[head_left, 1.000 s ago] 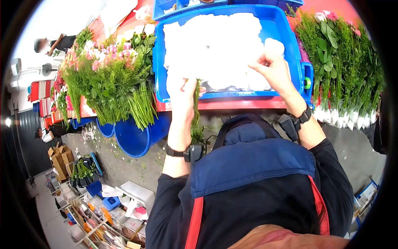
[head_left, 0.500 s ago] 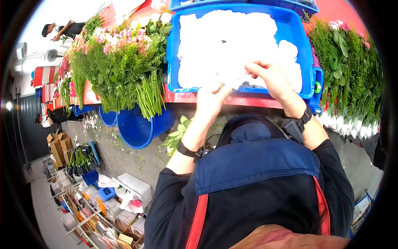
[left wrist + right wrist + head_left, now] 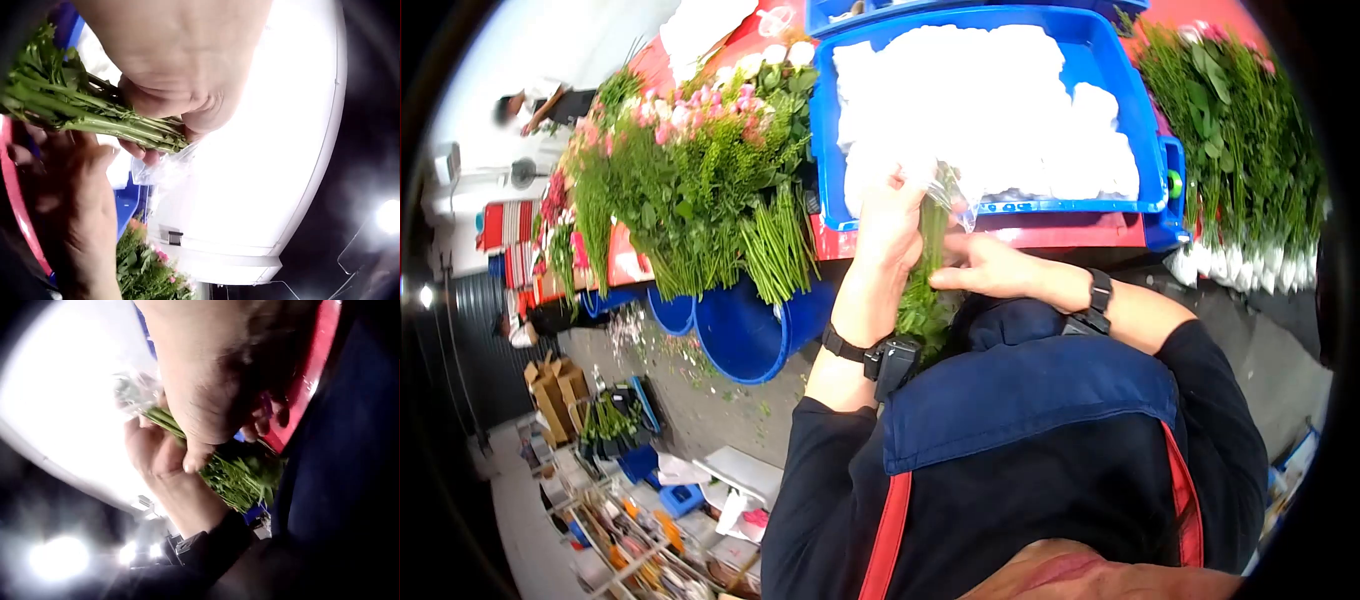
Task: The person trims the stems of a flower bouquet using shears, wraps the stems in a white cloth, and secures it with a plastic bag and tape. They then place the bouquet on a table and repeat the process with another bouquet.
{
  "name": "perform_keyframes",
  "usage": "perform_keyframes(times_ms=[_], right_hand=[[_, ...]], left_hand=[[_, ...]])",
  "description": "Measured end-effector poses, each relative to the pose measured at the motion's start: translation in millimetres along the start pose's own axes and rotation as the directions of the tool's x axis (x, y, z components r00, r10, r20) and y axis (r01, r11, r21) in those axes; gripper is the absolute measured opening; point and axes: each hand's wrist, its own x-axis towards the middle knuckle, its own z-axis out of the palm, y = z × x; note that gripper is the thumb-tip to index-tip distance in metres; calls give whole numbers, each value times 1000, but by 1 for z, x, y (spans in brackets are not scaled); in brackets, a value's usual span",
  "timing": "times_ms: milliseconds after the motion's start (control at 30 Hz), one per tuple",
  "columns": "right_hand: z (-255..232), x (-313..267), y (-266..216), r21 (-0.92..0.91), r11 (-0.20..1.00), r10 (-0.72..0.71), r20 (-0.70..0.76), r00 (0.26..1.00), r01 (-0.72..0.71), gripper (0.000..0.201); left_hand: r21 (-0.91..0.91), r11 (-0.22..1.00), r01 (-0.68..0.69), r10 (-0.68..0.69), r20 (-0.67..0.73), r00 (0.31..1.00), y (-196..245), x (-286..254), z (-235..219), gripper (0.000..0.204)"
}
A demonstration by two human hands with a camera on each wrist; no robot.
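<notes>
A bunch of green leafy stems [image 3: 932, 265] hangs below the tray's near edge, gripped near its cut end by my left hand [image 3: 890, 225]. Clear plastic [image 3: 962, 200] sits around that cut end, and the left wrist view shows the film [image 3: 164, 170] crumpled just past the fingers. My right hand [image 3: 997, 268] is beside the stems, thumb and fingers spread. Its thumb [image 3: 197, 456] overlaps the stalks in the right wrist view, while its other fingers stand apart. Beyond lies a blue tray [image 3: 1050, 207] with a bright white, overexposed pile [image 3: 975, 110].
Flower bunches [image 3: 690, 180] with pink and white blooms lie left on the red table [image 3: 1080, 232]; more bunches [image 3: 1235, 150] with white-wrapped ends lie right. Blue buckets [image 3: 745, 335] stand below the left edge. Another person [image 3: 555, 105] is at far left.
My right hand has come down from over the white pile to the stems. The left hand keeps the bunch, after swinging it aside and back. Clear plastic now shows at the stem ends.
</notes>
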Motion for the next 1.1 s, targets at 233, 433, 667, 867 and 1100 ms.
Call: perform_keyframes(times_ms=[233, 433, 667, 867, 1100], right_hand=[[11, 5, 35, -41, 973, -231, -232, 945, 227, 29], [-44, -60, 7, -197, 973, 117, -10, 993, -117, 48], [-70, -108, 28, 105, 994, 49, -506, 861, 5, 19], [-80, -153, 38, -642, 739, -111, -416, 903, -205, 14], [-172, -251, 73, -505, 724, 7, -676, 737, -470, 22]], left_hand=[[303, 945, -125, 45, 260, 965, -26, -18, -11, 31], [396, 918, 1, -48, 110, 993, -43, -28, 21, 21], [435, 899, 59, -171, 224, 959, -75, -30, 80, 50], [657, 705, 269, -394, 47, 918, -102, -31, 147, 41], [814, 579, -55, -195, 204, 959, -154, -27, 190, 25]])
